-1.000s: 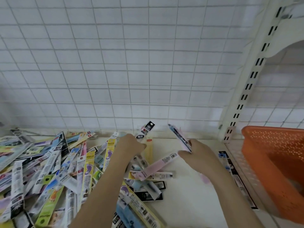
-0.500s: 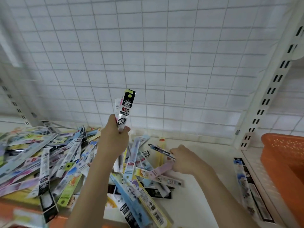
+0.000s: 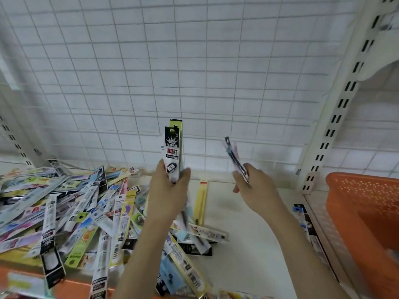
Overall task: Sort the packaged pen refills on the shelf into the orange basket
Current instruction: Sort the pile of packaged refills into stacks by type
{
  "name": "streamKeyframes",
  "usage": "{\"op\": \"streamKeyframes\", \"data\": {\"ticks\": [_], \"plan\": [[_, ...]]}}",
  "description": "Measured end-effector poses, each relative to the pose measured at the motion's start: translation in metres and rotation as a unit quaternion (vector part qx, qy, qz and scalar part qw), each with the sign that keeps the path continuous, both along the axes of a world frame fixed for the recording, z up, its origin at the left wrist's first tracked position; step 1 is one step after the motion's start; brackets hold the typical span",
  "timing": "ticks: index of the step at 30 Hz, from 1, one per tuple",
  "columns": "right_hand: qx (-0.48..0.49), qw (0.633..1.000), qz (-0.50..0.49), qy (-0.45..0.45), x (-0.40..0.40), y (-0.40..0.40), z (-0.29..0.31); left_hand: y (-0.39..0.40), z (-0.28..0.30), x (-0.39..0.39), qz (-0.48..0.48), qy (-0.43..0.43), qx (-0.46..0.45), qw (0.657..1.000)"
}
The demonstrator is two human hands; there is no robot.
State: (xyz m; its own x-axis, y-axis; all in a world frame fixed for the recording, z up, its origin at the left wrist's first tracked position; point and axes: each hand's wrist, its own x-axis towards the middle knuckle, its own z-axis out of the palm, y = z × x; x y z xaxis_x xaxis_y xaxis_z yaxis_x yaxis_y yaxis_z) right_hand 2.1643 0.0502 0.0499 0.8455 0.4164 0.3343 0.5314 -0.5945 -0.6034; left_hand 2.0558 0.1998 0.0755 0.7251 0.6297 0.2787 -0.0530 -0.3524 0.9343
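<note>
Since the frame half a second back, both hands have lifted off the heap: the left hand (image 3: 170, 186) now carries its packs higher and more upright, and the right hand (image 3: 251, 186) has come up from the shelf with its pack raised too. Head view, the only one we have: we see the left hand's fingers curled round a small bundle of refill packs (image 3: 172, 147), a black-and-white one in front and a yellow-green one behind, held vertical with the header cards up, probably so the fronts can be read and squared together. The right hand pinches a thin dark refill pack (image 3: 234, 158) at its lower end, tilted up and to the left; a pale pink edge shows just behind it, so it may be two packs, though we cannot tell. Both hands hang apart from each other above the shelf (image 3: 248, 244). Left of them lies the loose pile of refills (image 3: 64, 212), overlapping at all angles and spilling toward the front edge. A yellow pack (image 3: 201, 201) lies alone between the hands, and a few more lie along the shelf's right edge (image 3: 306, 227). The orange basket (image 3: 367, 201) stands at the far right, beyond the slotted upright (image 3: 336, 117), well apart from both hands. We judge the sort is early, with most packs unsorted. Collecting several per hand before crossing to the basket would save trips.
</note>
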Motion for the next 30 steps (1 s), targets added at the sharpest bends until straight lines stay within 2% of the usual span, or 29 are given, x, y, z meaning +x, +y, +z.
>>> {"op": "streamKeyframes", "data": {"ticks": [4,6,9,11,13,15,17,18,20,21,25,30], "plan": [[0.213,0.974,-0.073,-0.030,-0.009,-0.016,-0.016,-0.052,-0.015,0.010,-0.017,-0.115,-0.069,0.991],[0.248,0.963,-0.104,-0.022,-0.012,-0.020,-0.026,-0.075,-0.023,0.011,-0.038,-0.125,-0.083,0.988],[0.237,0.964,-0.116,0.017,-0.013,-0.023,-0.039,-0.089,-0.047,0.020,-0.050,-0.084,-0.061,0.993],[0.219,0.966,-0.132,0.045,-0.009,-0.024,-0.045,-0.090,-0.061,0.026,-0.042,-0.043,-0.041,0.997],[0.205,0.967,-0.145,0.053,-0.004,-0.023,-0.047,-0.089,-0.066,0.030,-0.030,-0.013,-0.058,0.998],[0.145,0.973,-0.177,0.022,0.001,-0.024,-0.045,-0.085,-0.066,0.035,-0.004,0.016,-0.040,0.999],[0.023,0.976,-0.212,-0.034,0.004,-0.030,-0.036,-0.081,-0.066,0.040,0.043,0.045,0.037,0.997],[-0.009,0.977,-0.209,-0.036,0.004,-0.035,-0.028,-0.079,-0.067,0.042,0.070,0.073,0.089,0.991],[-0.022,0.982,-0.185,0.017,0.005,-0.049,-0.009,-0.078,-0.066,0.047,0.096,0.159,0.175,0.967],[-0.047,0.980,-0.185,0.049,0.006,-0.058,-0.001,-0.077,-0.064,0.048,0.094,0.188,0.185,0.960],[-0.154,0.955,-0.181,0.180,0.010,-0.088,0.008,-0.086,-0.048,0.053,0.002,0.214,0.079,0.974],[-0.213,0.932,-0.177,0.235,0.006,-0.105,-0.007,-0.106,-0.040,0.058,-0.100,0.298,0.071,0.947]]}}
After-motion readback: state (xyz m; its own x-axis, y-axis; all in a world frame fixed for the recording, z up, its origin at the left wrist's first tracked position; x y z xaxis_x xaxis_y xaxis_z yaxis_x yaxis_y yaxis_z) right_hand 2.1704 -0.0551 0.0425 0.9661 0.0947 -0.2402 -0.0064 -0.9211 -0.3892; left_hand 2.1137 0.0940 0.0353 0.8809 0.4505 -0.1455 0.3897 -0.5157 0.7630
